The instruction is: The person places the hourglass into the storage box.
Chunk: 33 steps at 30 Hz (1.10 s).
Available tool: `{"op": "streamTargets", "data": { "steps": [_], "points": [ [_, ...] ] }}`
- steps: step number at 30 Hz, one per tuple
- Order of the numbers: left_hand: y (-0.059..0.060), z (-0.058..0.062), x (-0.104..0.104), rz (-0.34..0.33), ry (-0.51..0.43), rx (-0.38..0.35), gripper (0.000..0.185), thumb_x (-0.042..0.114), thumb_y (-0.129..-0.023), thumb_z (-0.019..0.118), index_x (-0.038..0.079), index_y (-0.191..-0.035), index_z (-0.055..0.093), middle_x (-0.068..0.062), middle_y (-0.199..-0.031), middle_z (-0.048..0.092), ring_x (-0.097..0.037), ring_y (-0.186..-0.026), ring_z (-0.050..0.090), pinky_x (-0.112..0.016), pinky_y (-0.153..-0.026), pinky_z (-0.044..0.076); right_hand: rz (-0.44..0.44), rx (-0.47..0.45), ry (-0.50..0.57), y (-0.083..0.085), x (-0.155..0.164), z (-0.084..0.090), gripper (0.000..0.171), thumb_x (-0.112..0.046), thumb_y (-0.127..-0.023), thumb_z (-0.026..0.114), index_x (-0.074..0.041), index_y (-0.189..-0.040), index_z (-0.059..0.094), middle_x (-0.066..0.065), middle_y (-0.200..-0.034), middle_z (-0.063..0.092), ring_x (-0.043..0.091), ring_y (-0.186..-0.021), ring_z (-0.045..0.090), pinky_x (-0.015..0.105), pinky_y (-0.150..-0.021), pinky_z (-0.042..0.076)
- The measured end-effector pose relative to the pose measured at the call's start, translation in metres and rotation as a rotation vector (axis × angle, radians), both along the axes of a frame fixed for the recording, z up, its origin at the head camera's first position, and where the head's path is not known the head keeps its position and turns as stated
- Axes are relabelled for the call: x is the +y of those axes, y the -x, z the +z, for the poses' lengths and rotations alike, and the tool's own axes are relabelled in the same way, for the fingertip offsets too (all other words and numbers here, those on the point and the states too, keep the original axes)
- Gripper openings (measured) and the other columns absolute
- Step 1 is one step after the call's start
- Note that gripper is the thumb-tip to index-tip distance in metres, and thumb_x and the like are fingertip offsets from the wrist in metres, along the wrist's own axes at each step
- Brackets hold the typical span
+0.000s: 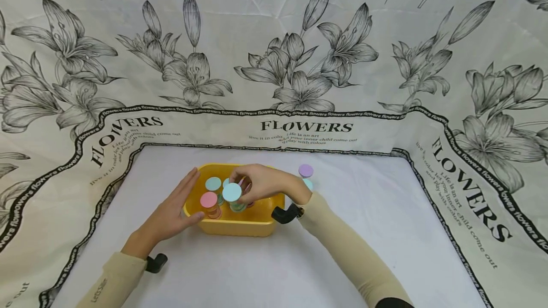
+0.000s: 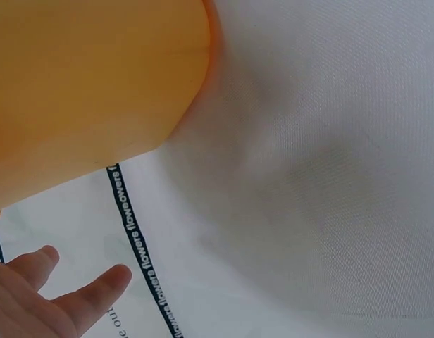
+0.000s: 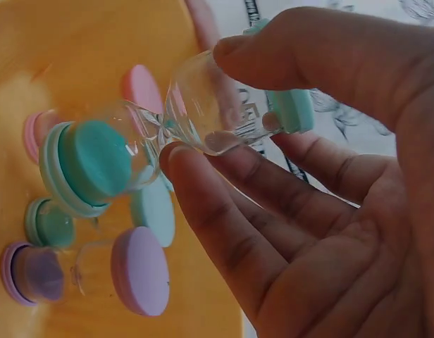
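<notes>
My right hand (image 1: pixel 262 179) pinches a mint-green sand timer (image 3: pixel 196 102) by its clear glass between thumb and fingers, over the yellow tub (image 1: pixel 239 228). In the right wrist view, its green sand lies at the lower end. My left hand (image 1: pixel 171 212) lies at the tub's left end, fingers extended along the rim and thumb by the near corner. Inside the tub stand a pink sand timer (image 1: pixel 209 199), another mint one (image 1: pixel 213 184) and a purple one (image 3: pixel 139 271). The right hand partly hides the tub's contents in the head view.
Beyond my right wrist, a purple-topped timer (image 1: pixel 306 170) and a mint-topped one (image 1: pixel 308 184) stand on the white table (image 1: pixel 342 170), outside the tub. A flower-printed cloth (image 1: pixel 308 127) hangs behind and along both sides.
</notes>
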<state>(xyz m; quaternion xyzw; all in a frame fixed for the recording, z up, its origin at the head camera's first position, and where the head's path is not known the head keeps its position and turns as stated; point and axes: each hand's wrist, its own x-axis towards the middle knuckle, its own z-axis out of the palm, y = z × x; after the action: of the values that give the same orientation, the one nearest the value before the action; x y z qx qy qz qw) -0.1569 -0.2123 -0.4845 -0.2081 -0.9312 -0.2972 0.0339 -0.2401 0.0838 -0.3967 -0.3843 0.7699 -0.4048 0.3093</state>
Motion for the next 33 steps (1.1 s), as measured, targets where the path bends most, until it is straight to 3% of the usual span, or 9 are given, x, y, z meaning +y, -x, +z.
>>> {"op": "streamTargets", "data": {
  "steps": [5,12,19,27,33],
  "points": [
    [0.0,0.001,0.0,-0.004,-0.012,-0.001,0.102,0.041,-0.088,0.074,0.026,-0.167,0.012,0.004,-0.175,0.008,-0.035,-0.158,0.023,-0.069,-0.115,0.037,0.065,0.047,-0.068,0.005,-0.009,-0.003,0.039,-0.008,-0.084,0.081,-0.006,-0.118,0.063,0.009,-0.116,0.07,0.02,-0.096,0.072,0.032,-0.072,0.065],
    [-0.001,-0.001,-0.001,-0.001,-0.002,-0.006,0.103,0.042,-0.089,0.074,0.027,-0.167,0.01,0.006,-0.175,0.007,-0.036,-0.157,0.024,-0.068,-0.115,0.037,0.161,0.149,-0.148,0.011,-0.024,-0.011,0.031,-0.015,-0.085,0.084,-0.013,-0.111,0.068,0.002,-0.113,0.075,0.008,-0.098,0.072,0.019,-0.083,0.06],
    [-0.001,0.0,0.0,0.002,0.005,-0.007,0.104,0.041,-0.088,0.075,0.026,-0.167,0.009,0.005,-0.175,0.007,-0.036,-0.157,0.025,-0.068,-0.115,0.037,0.176,0.187,-0.248,0.011,-0.037,-0.015,0.031,-0.015,-0.085,0.084,-0.013,-0.112,0.068,0.007,-0.122,0.073,0.01,-0.093,0.07,0.022,-0.068,0.061],
    [-0.001,0.002,0.0,-0.001,-0.004,-0.023,0.104,0.041,-0.088,0.075,0.026,-0.167,0.009,0.005,-0.175,0.006,-0.037,-0.157,0.025,-0.068,-0.115,0.037,0.195,0.26,-0.31,0.012,-0.049,-0.018,0.031,-0.014,-0.084,0.086,-0.013,-0.111,0.07,0.003,-0.125,0.074,0.012,-0.113,0.07,0.015,-0.087,0.055],
    [-0.001,0.0,0.0,-0.008,-0.007,-0.013,0.105,0.041,-0.088,0.076,0.026,-0.167,0.009,0.004,-0.175,0.007,-0.036,-0.157,0.025,-0.068,-0.115,0.037,0.208,0.275,-0.335,0.014,-0.052,-0.022,0.033,-0.013,-0.084,0.086,-0.013,-0.113,0.069,0.005,-0.124,0.074,0.012,-0.108,0.068,0.015,-0.08,0.056]
  ]
}}
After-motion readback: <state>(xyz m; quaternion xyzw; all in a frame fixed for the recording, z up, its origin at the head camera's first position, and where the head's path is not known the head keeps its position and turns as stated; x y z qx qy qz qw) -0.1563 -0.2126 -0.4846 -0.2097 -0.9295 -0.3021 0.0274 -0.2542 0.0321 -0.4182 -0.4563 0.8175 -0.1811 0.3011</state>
